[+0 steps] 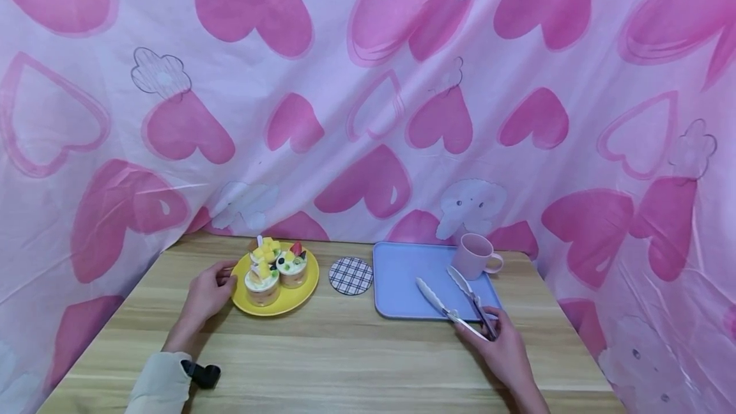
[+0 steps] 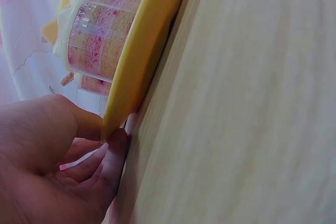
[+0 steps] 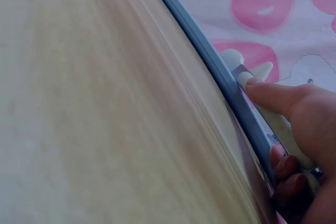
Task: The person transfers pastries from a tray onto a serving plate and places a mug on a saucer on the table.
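Note:
At the left of the head view, my left hand (image 1: 211, 291) pinches the near-left rim of a yellow plate (image 1: 307, 280), thumb on top and fingers under the edge in the left wrist view. On the plate stand three clear cups of layered cake; the front cake cup (image 1: 262, 291) has cream and yellow fruit, another cake cup (image 1: 292, 269) a strawberry. My right hand (image 1: 505, 349) holds metal tongs (image 1: 451, 315) by the handles. The tongs' arms are spread apart, their tips over the blue tray (image 1: 402, 280). In the right wrist view, fingers curl at the tray's edge.
A pink mug (image 1: 474, 254) stands at the tray's back right corner. Between plate and tray lies a round checked coaster (image 1: 351, 275). The wooden table (image 1: 322, 363) meets a pink heart-print curtain (image 1: 362, 114) behind and at both sides.

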Demonstrator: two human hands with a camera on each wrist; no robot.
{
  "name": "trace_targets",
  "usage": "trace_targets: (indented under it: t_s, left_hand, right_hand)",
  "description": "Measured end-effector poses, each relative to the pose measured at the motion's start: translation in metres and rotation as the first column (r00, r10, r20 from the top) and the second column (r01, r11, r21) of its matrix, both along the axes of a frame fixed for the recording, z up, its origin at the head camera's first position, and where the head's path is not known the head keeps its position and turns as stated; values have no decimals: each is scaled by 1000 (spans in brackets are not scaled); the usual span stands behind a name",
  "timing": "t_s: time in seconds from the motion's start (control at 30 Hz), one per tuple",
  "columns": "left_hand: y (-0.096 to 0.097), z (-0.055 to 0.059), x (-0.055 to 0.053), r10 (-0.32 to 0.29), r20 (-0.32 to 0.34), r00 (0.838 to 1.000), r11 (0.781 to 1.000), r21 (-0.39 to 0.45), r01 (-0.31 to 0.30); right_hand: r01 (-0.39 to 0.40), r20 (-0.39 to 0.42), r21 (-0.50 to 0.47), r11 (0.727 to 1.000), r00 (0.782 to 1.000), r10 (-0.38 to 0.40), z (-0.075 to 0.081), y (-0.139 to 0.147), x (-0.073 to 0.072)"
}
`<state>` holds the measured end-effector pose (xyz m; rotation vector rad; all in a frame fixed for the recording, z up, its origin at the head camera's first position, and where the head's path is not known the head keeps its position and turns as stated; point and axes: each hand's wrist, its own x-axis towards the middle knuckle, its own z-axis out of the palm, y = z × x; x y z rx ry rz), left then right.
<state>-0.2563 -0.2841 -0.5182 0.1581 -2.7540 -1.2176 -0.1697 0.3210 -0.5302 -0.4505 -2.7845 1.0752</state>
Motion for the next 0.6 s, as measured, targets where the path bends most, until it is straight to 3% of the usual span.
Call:
trace_targets:
  t_s: [0.17,0.43,0.6]
  left_hand:
    - [-1,0,1,-7,-8,1000,1000,-6,7]
    - [-3,1,2,-12,-3,1000,1000,-3,12]
    - [-1,2,1,-19,2,1000,1000,-10,19]
  right_hand:
    - [-35,-2,47,998,999,35,3,2,4]
    - [-67,86,174,982,995,52,14,-2,14]
    - [-50,139,159,986,990,28,16,-6,22]
